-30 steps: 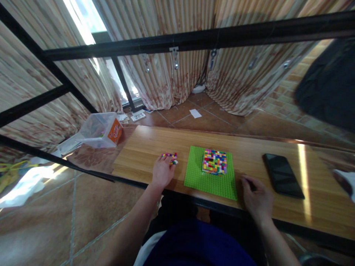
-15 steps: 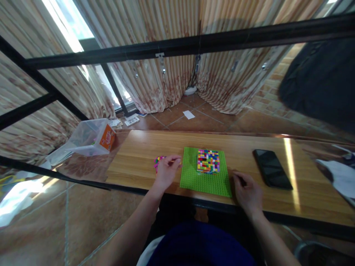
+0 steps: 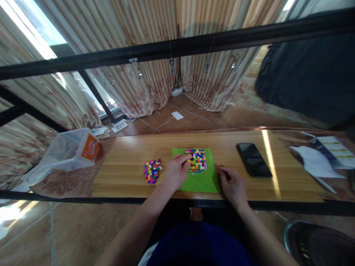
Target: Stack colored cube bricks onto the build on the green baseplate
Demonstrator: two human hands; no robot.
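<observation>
A green baseplate (image 3: 203, 181) lies on the wooden table (image 3: 127, 155), and a many-coloured block of small bricks (image 3: 197, 159) stands on it. My left hand (image 3: 176, 172) reaches over the plate's left edge, its fingers pinched together at the block's left side; what they hold is too small to make out. A loose pile of coloured bricks (image 3: 151, 171) lies to the left of that hand. My right hand (image 3: 233, 184) rests at the plate's right front corner with fingers curled, touching the table.
A black phone (image 3: 253, 159) lies right of the plate. Papers (image 3: 318, 159) lie at the table's far right. A clear plastic box with an orange label (image 3: 74, 148) stands off the table's left end. A black frame bar (image 3: 177, 46) crosses overhead, curtains behind.
My left hand moved right from the loose brick pile to the block on the green plate. The camera view swung, so the pile now shows uncovered. My right hand stayed by the plate's corner.
</observation>
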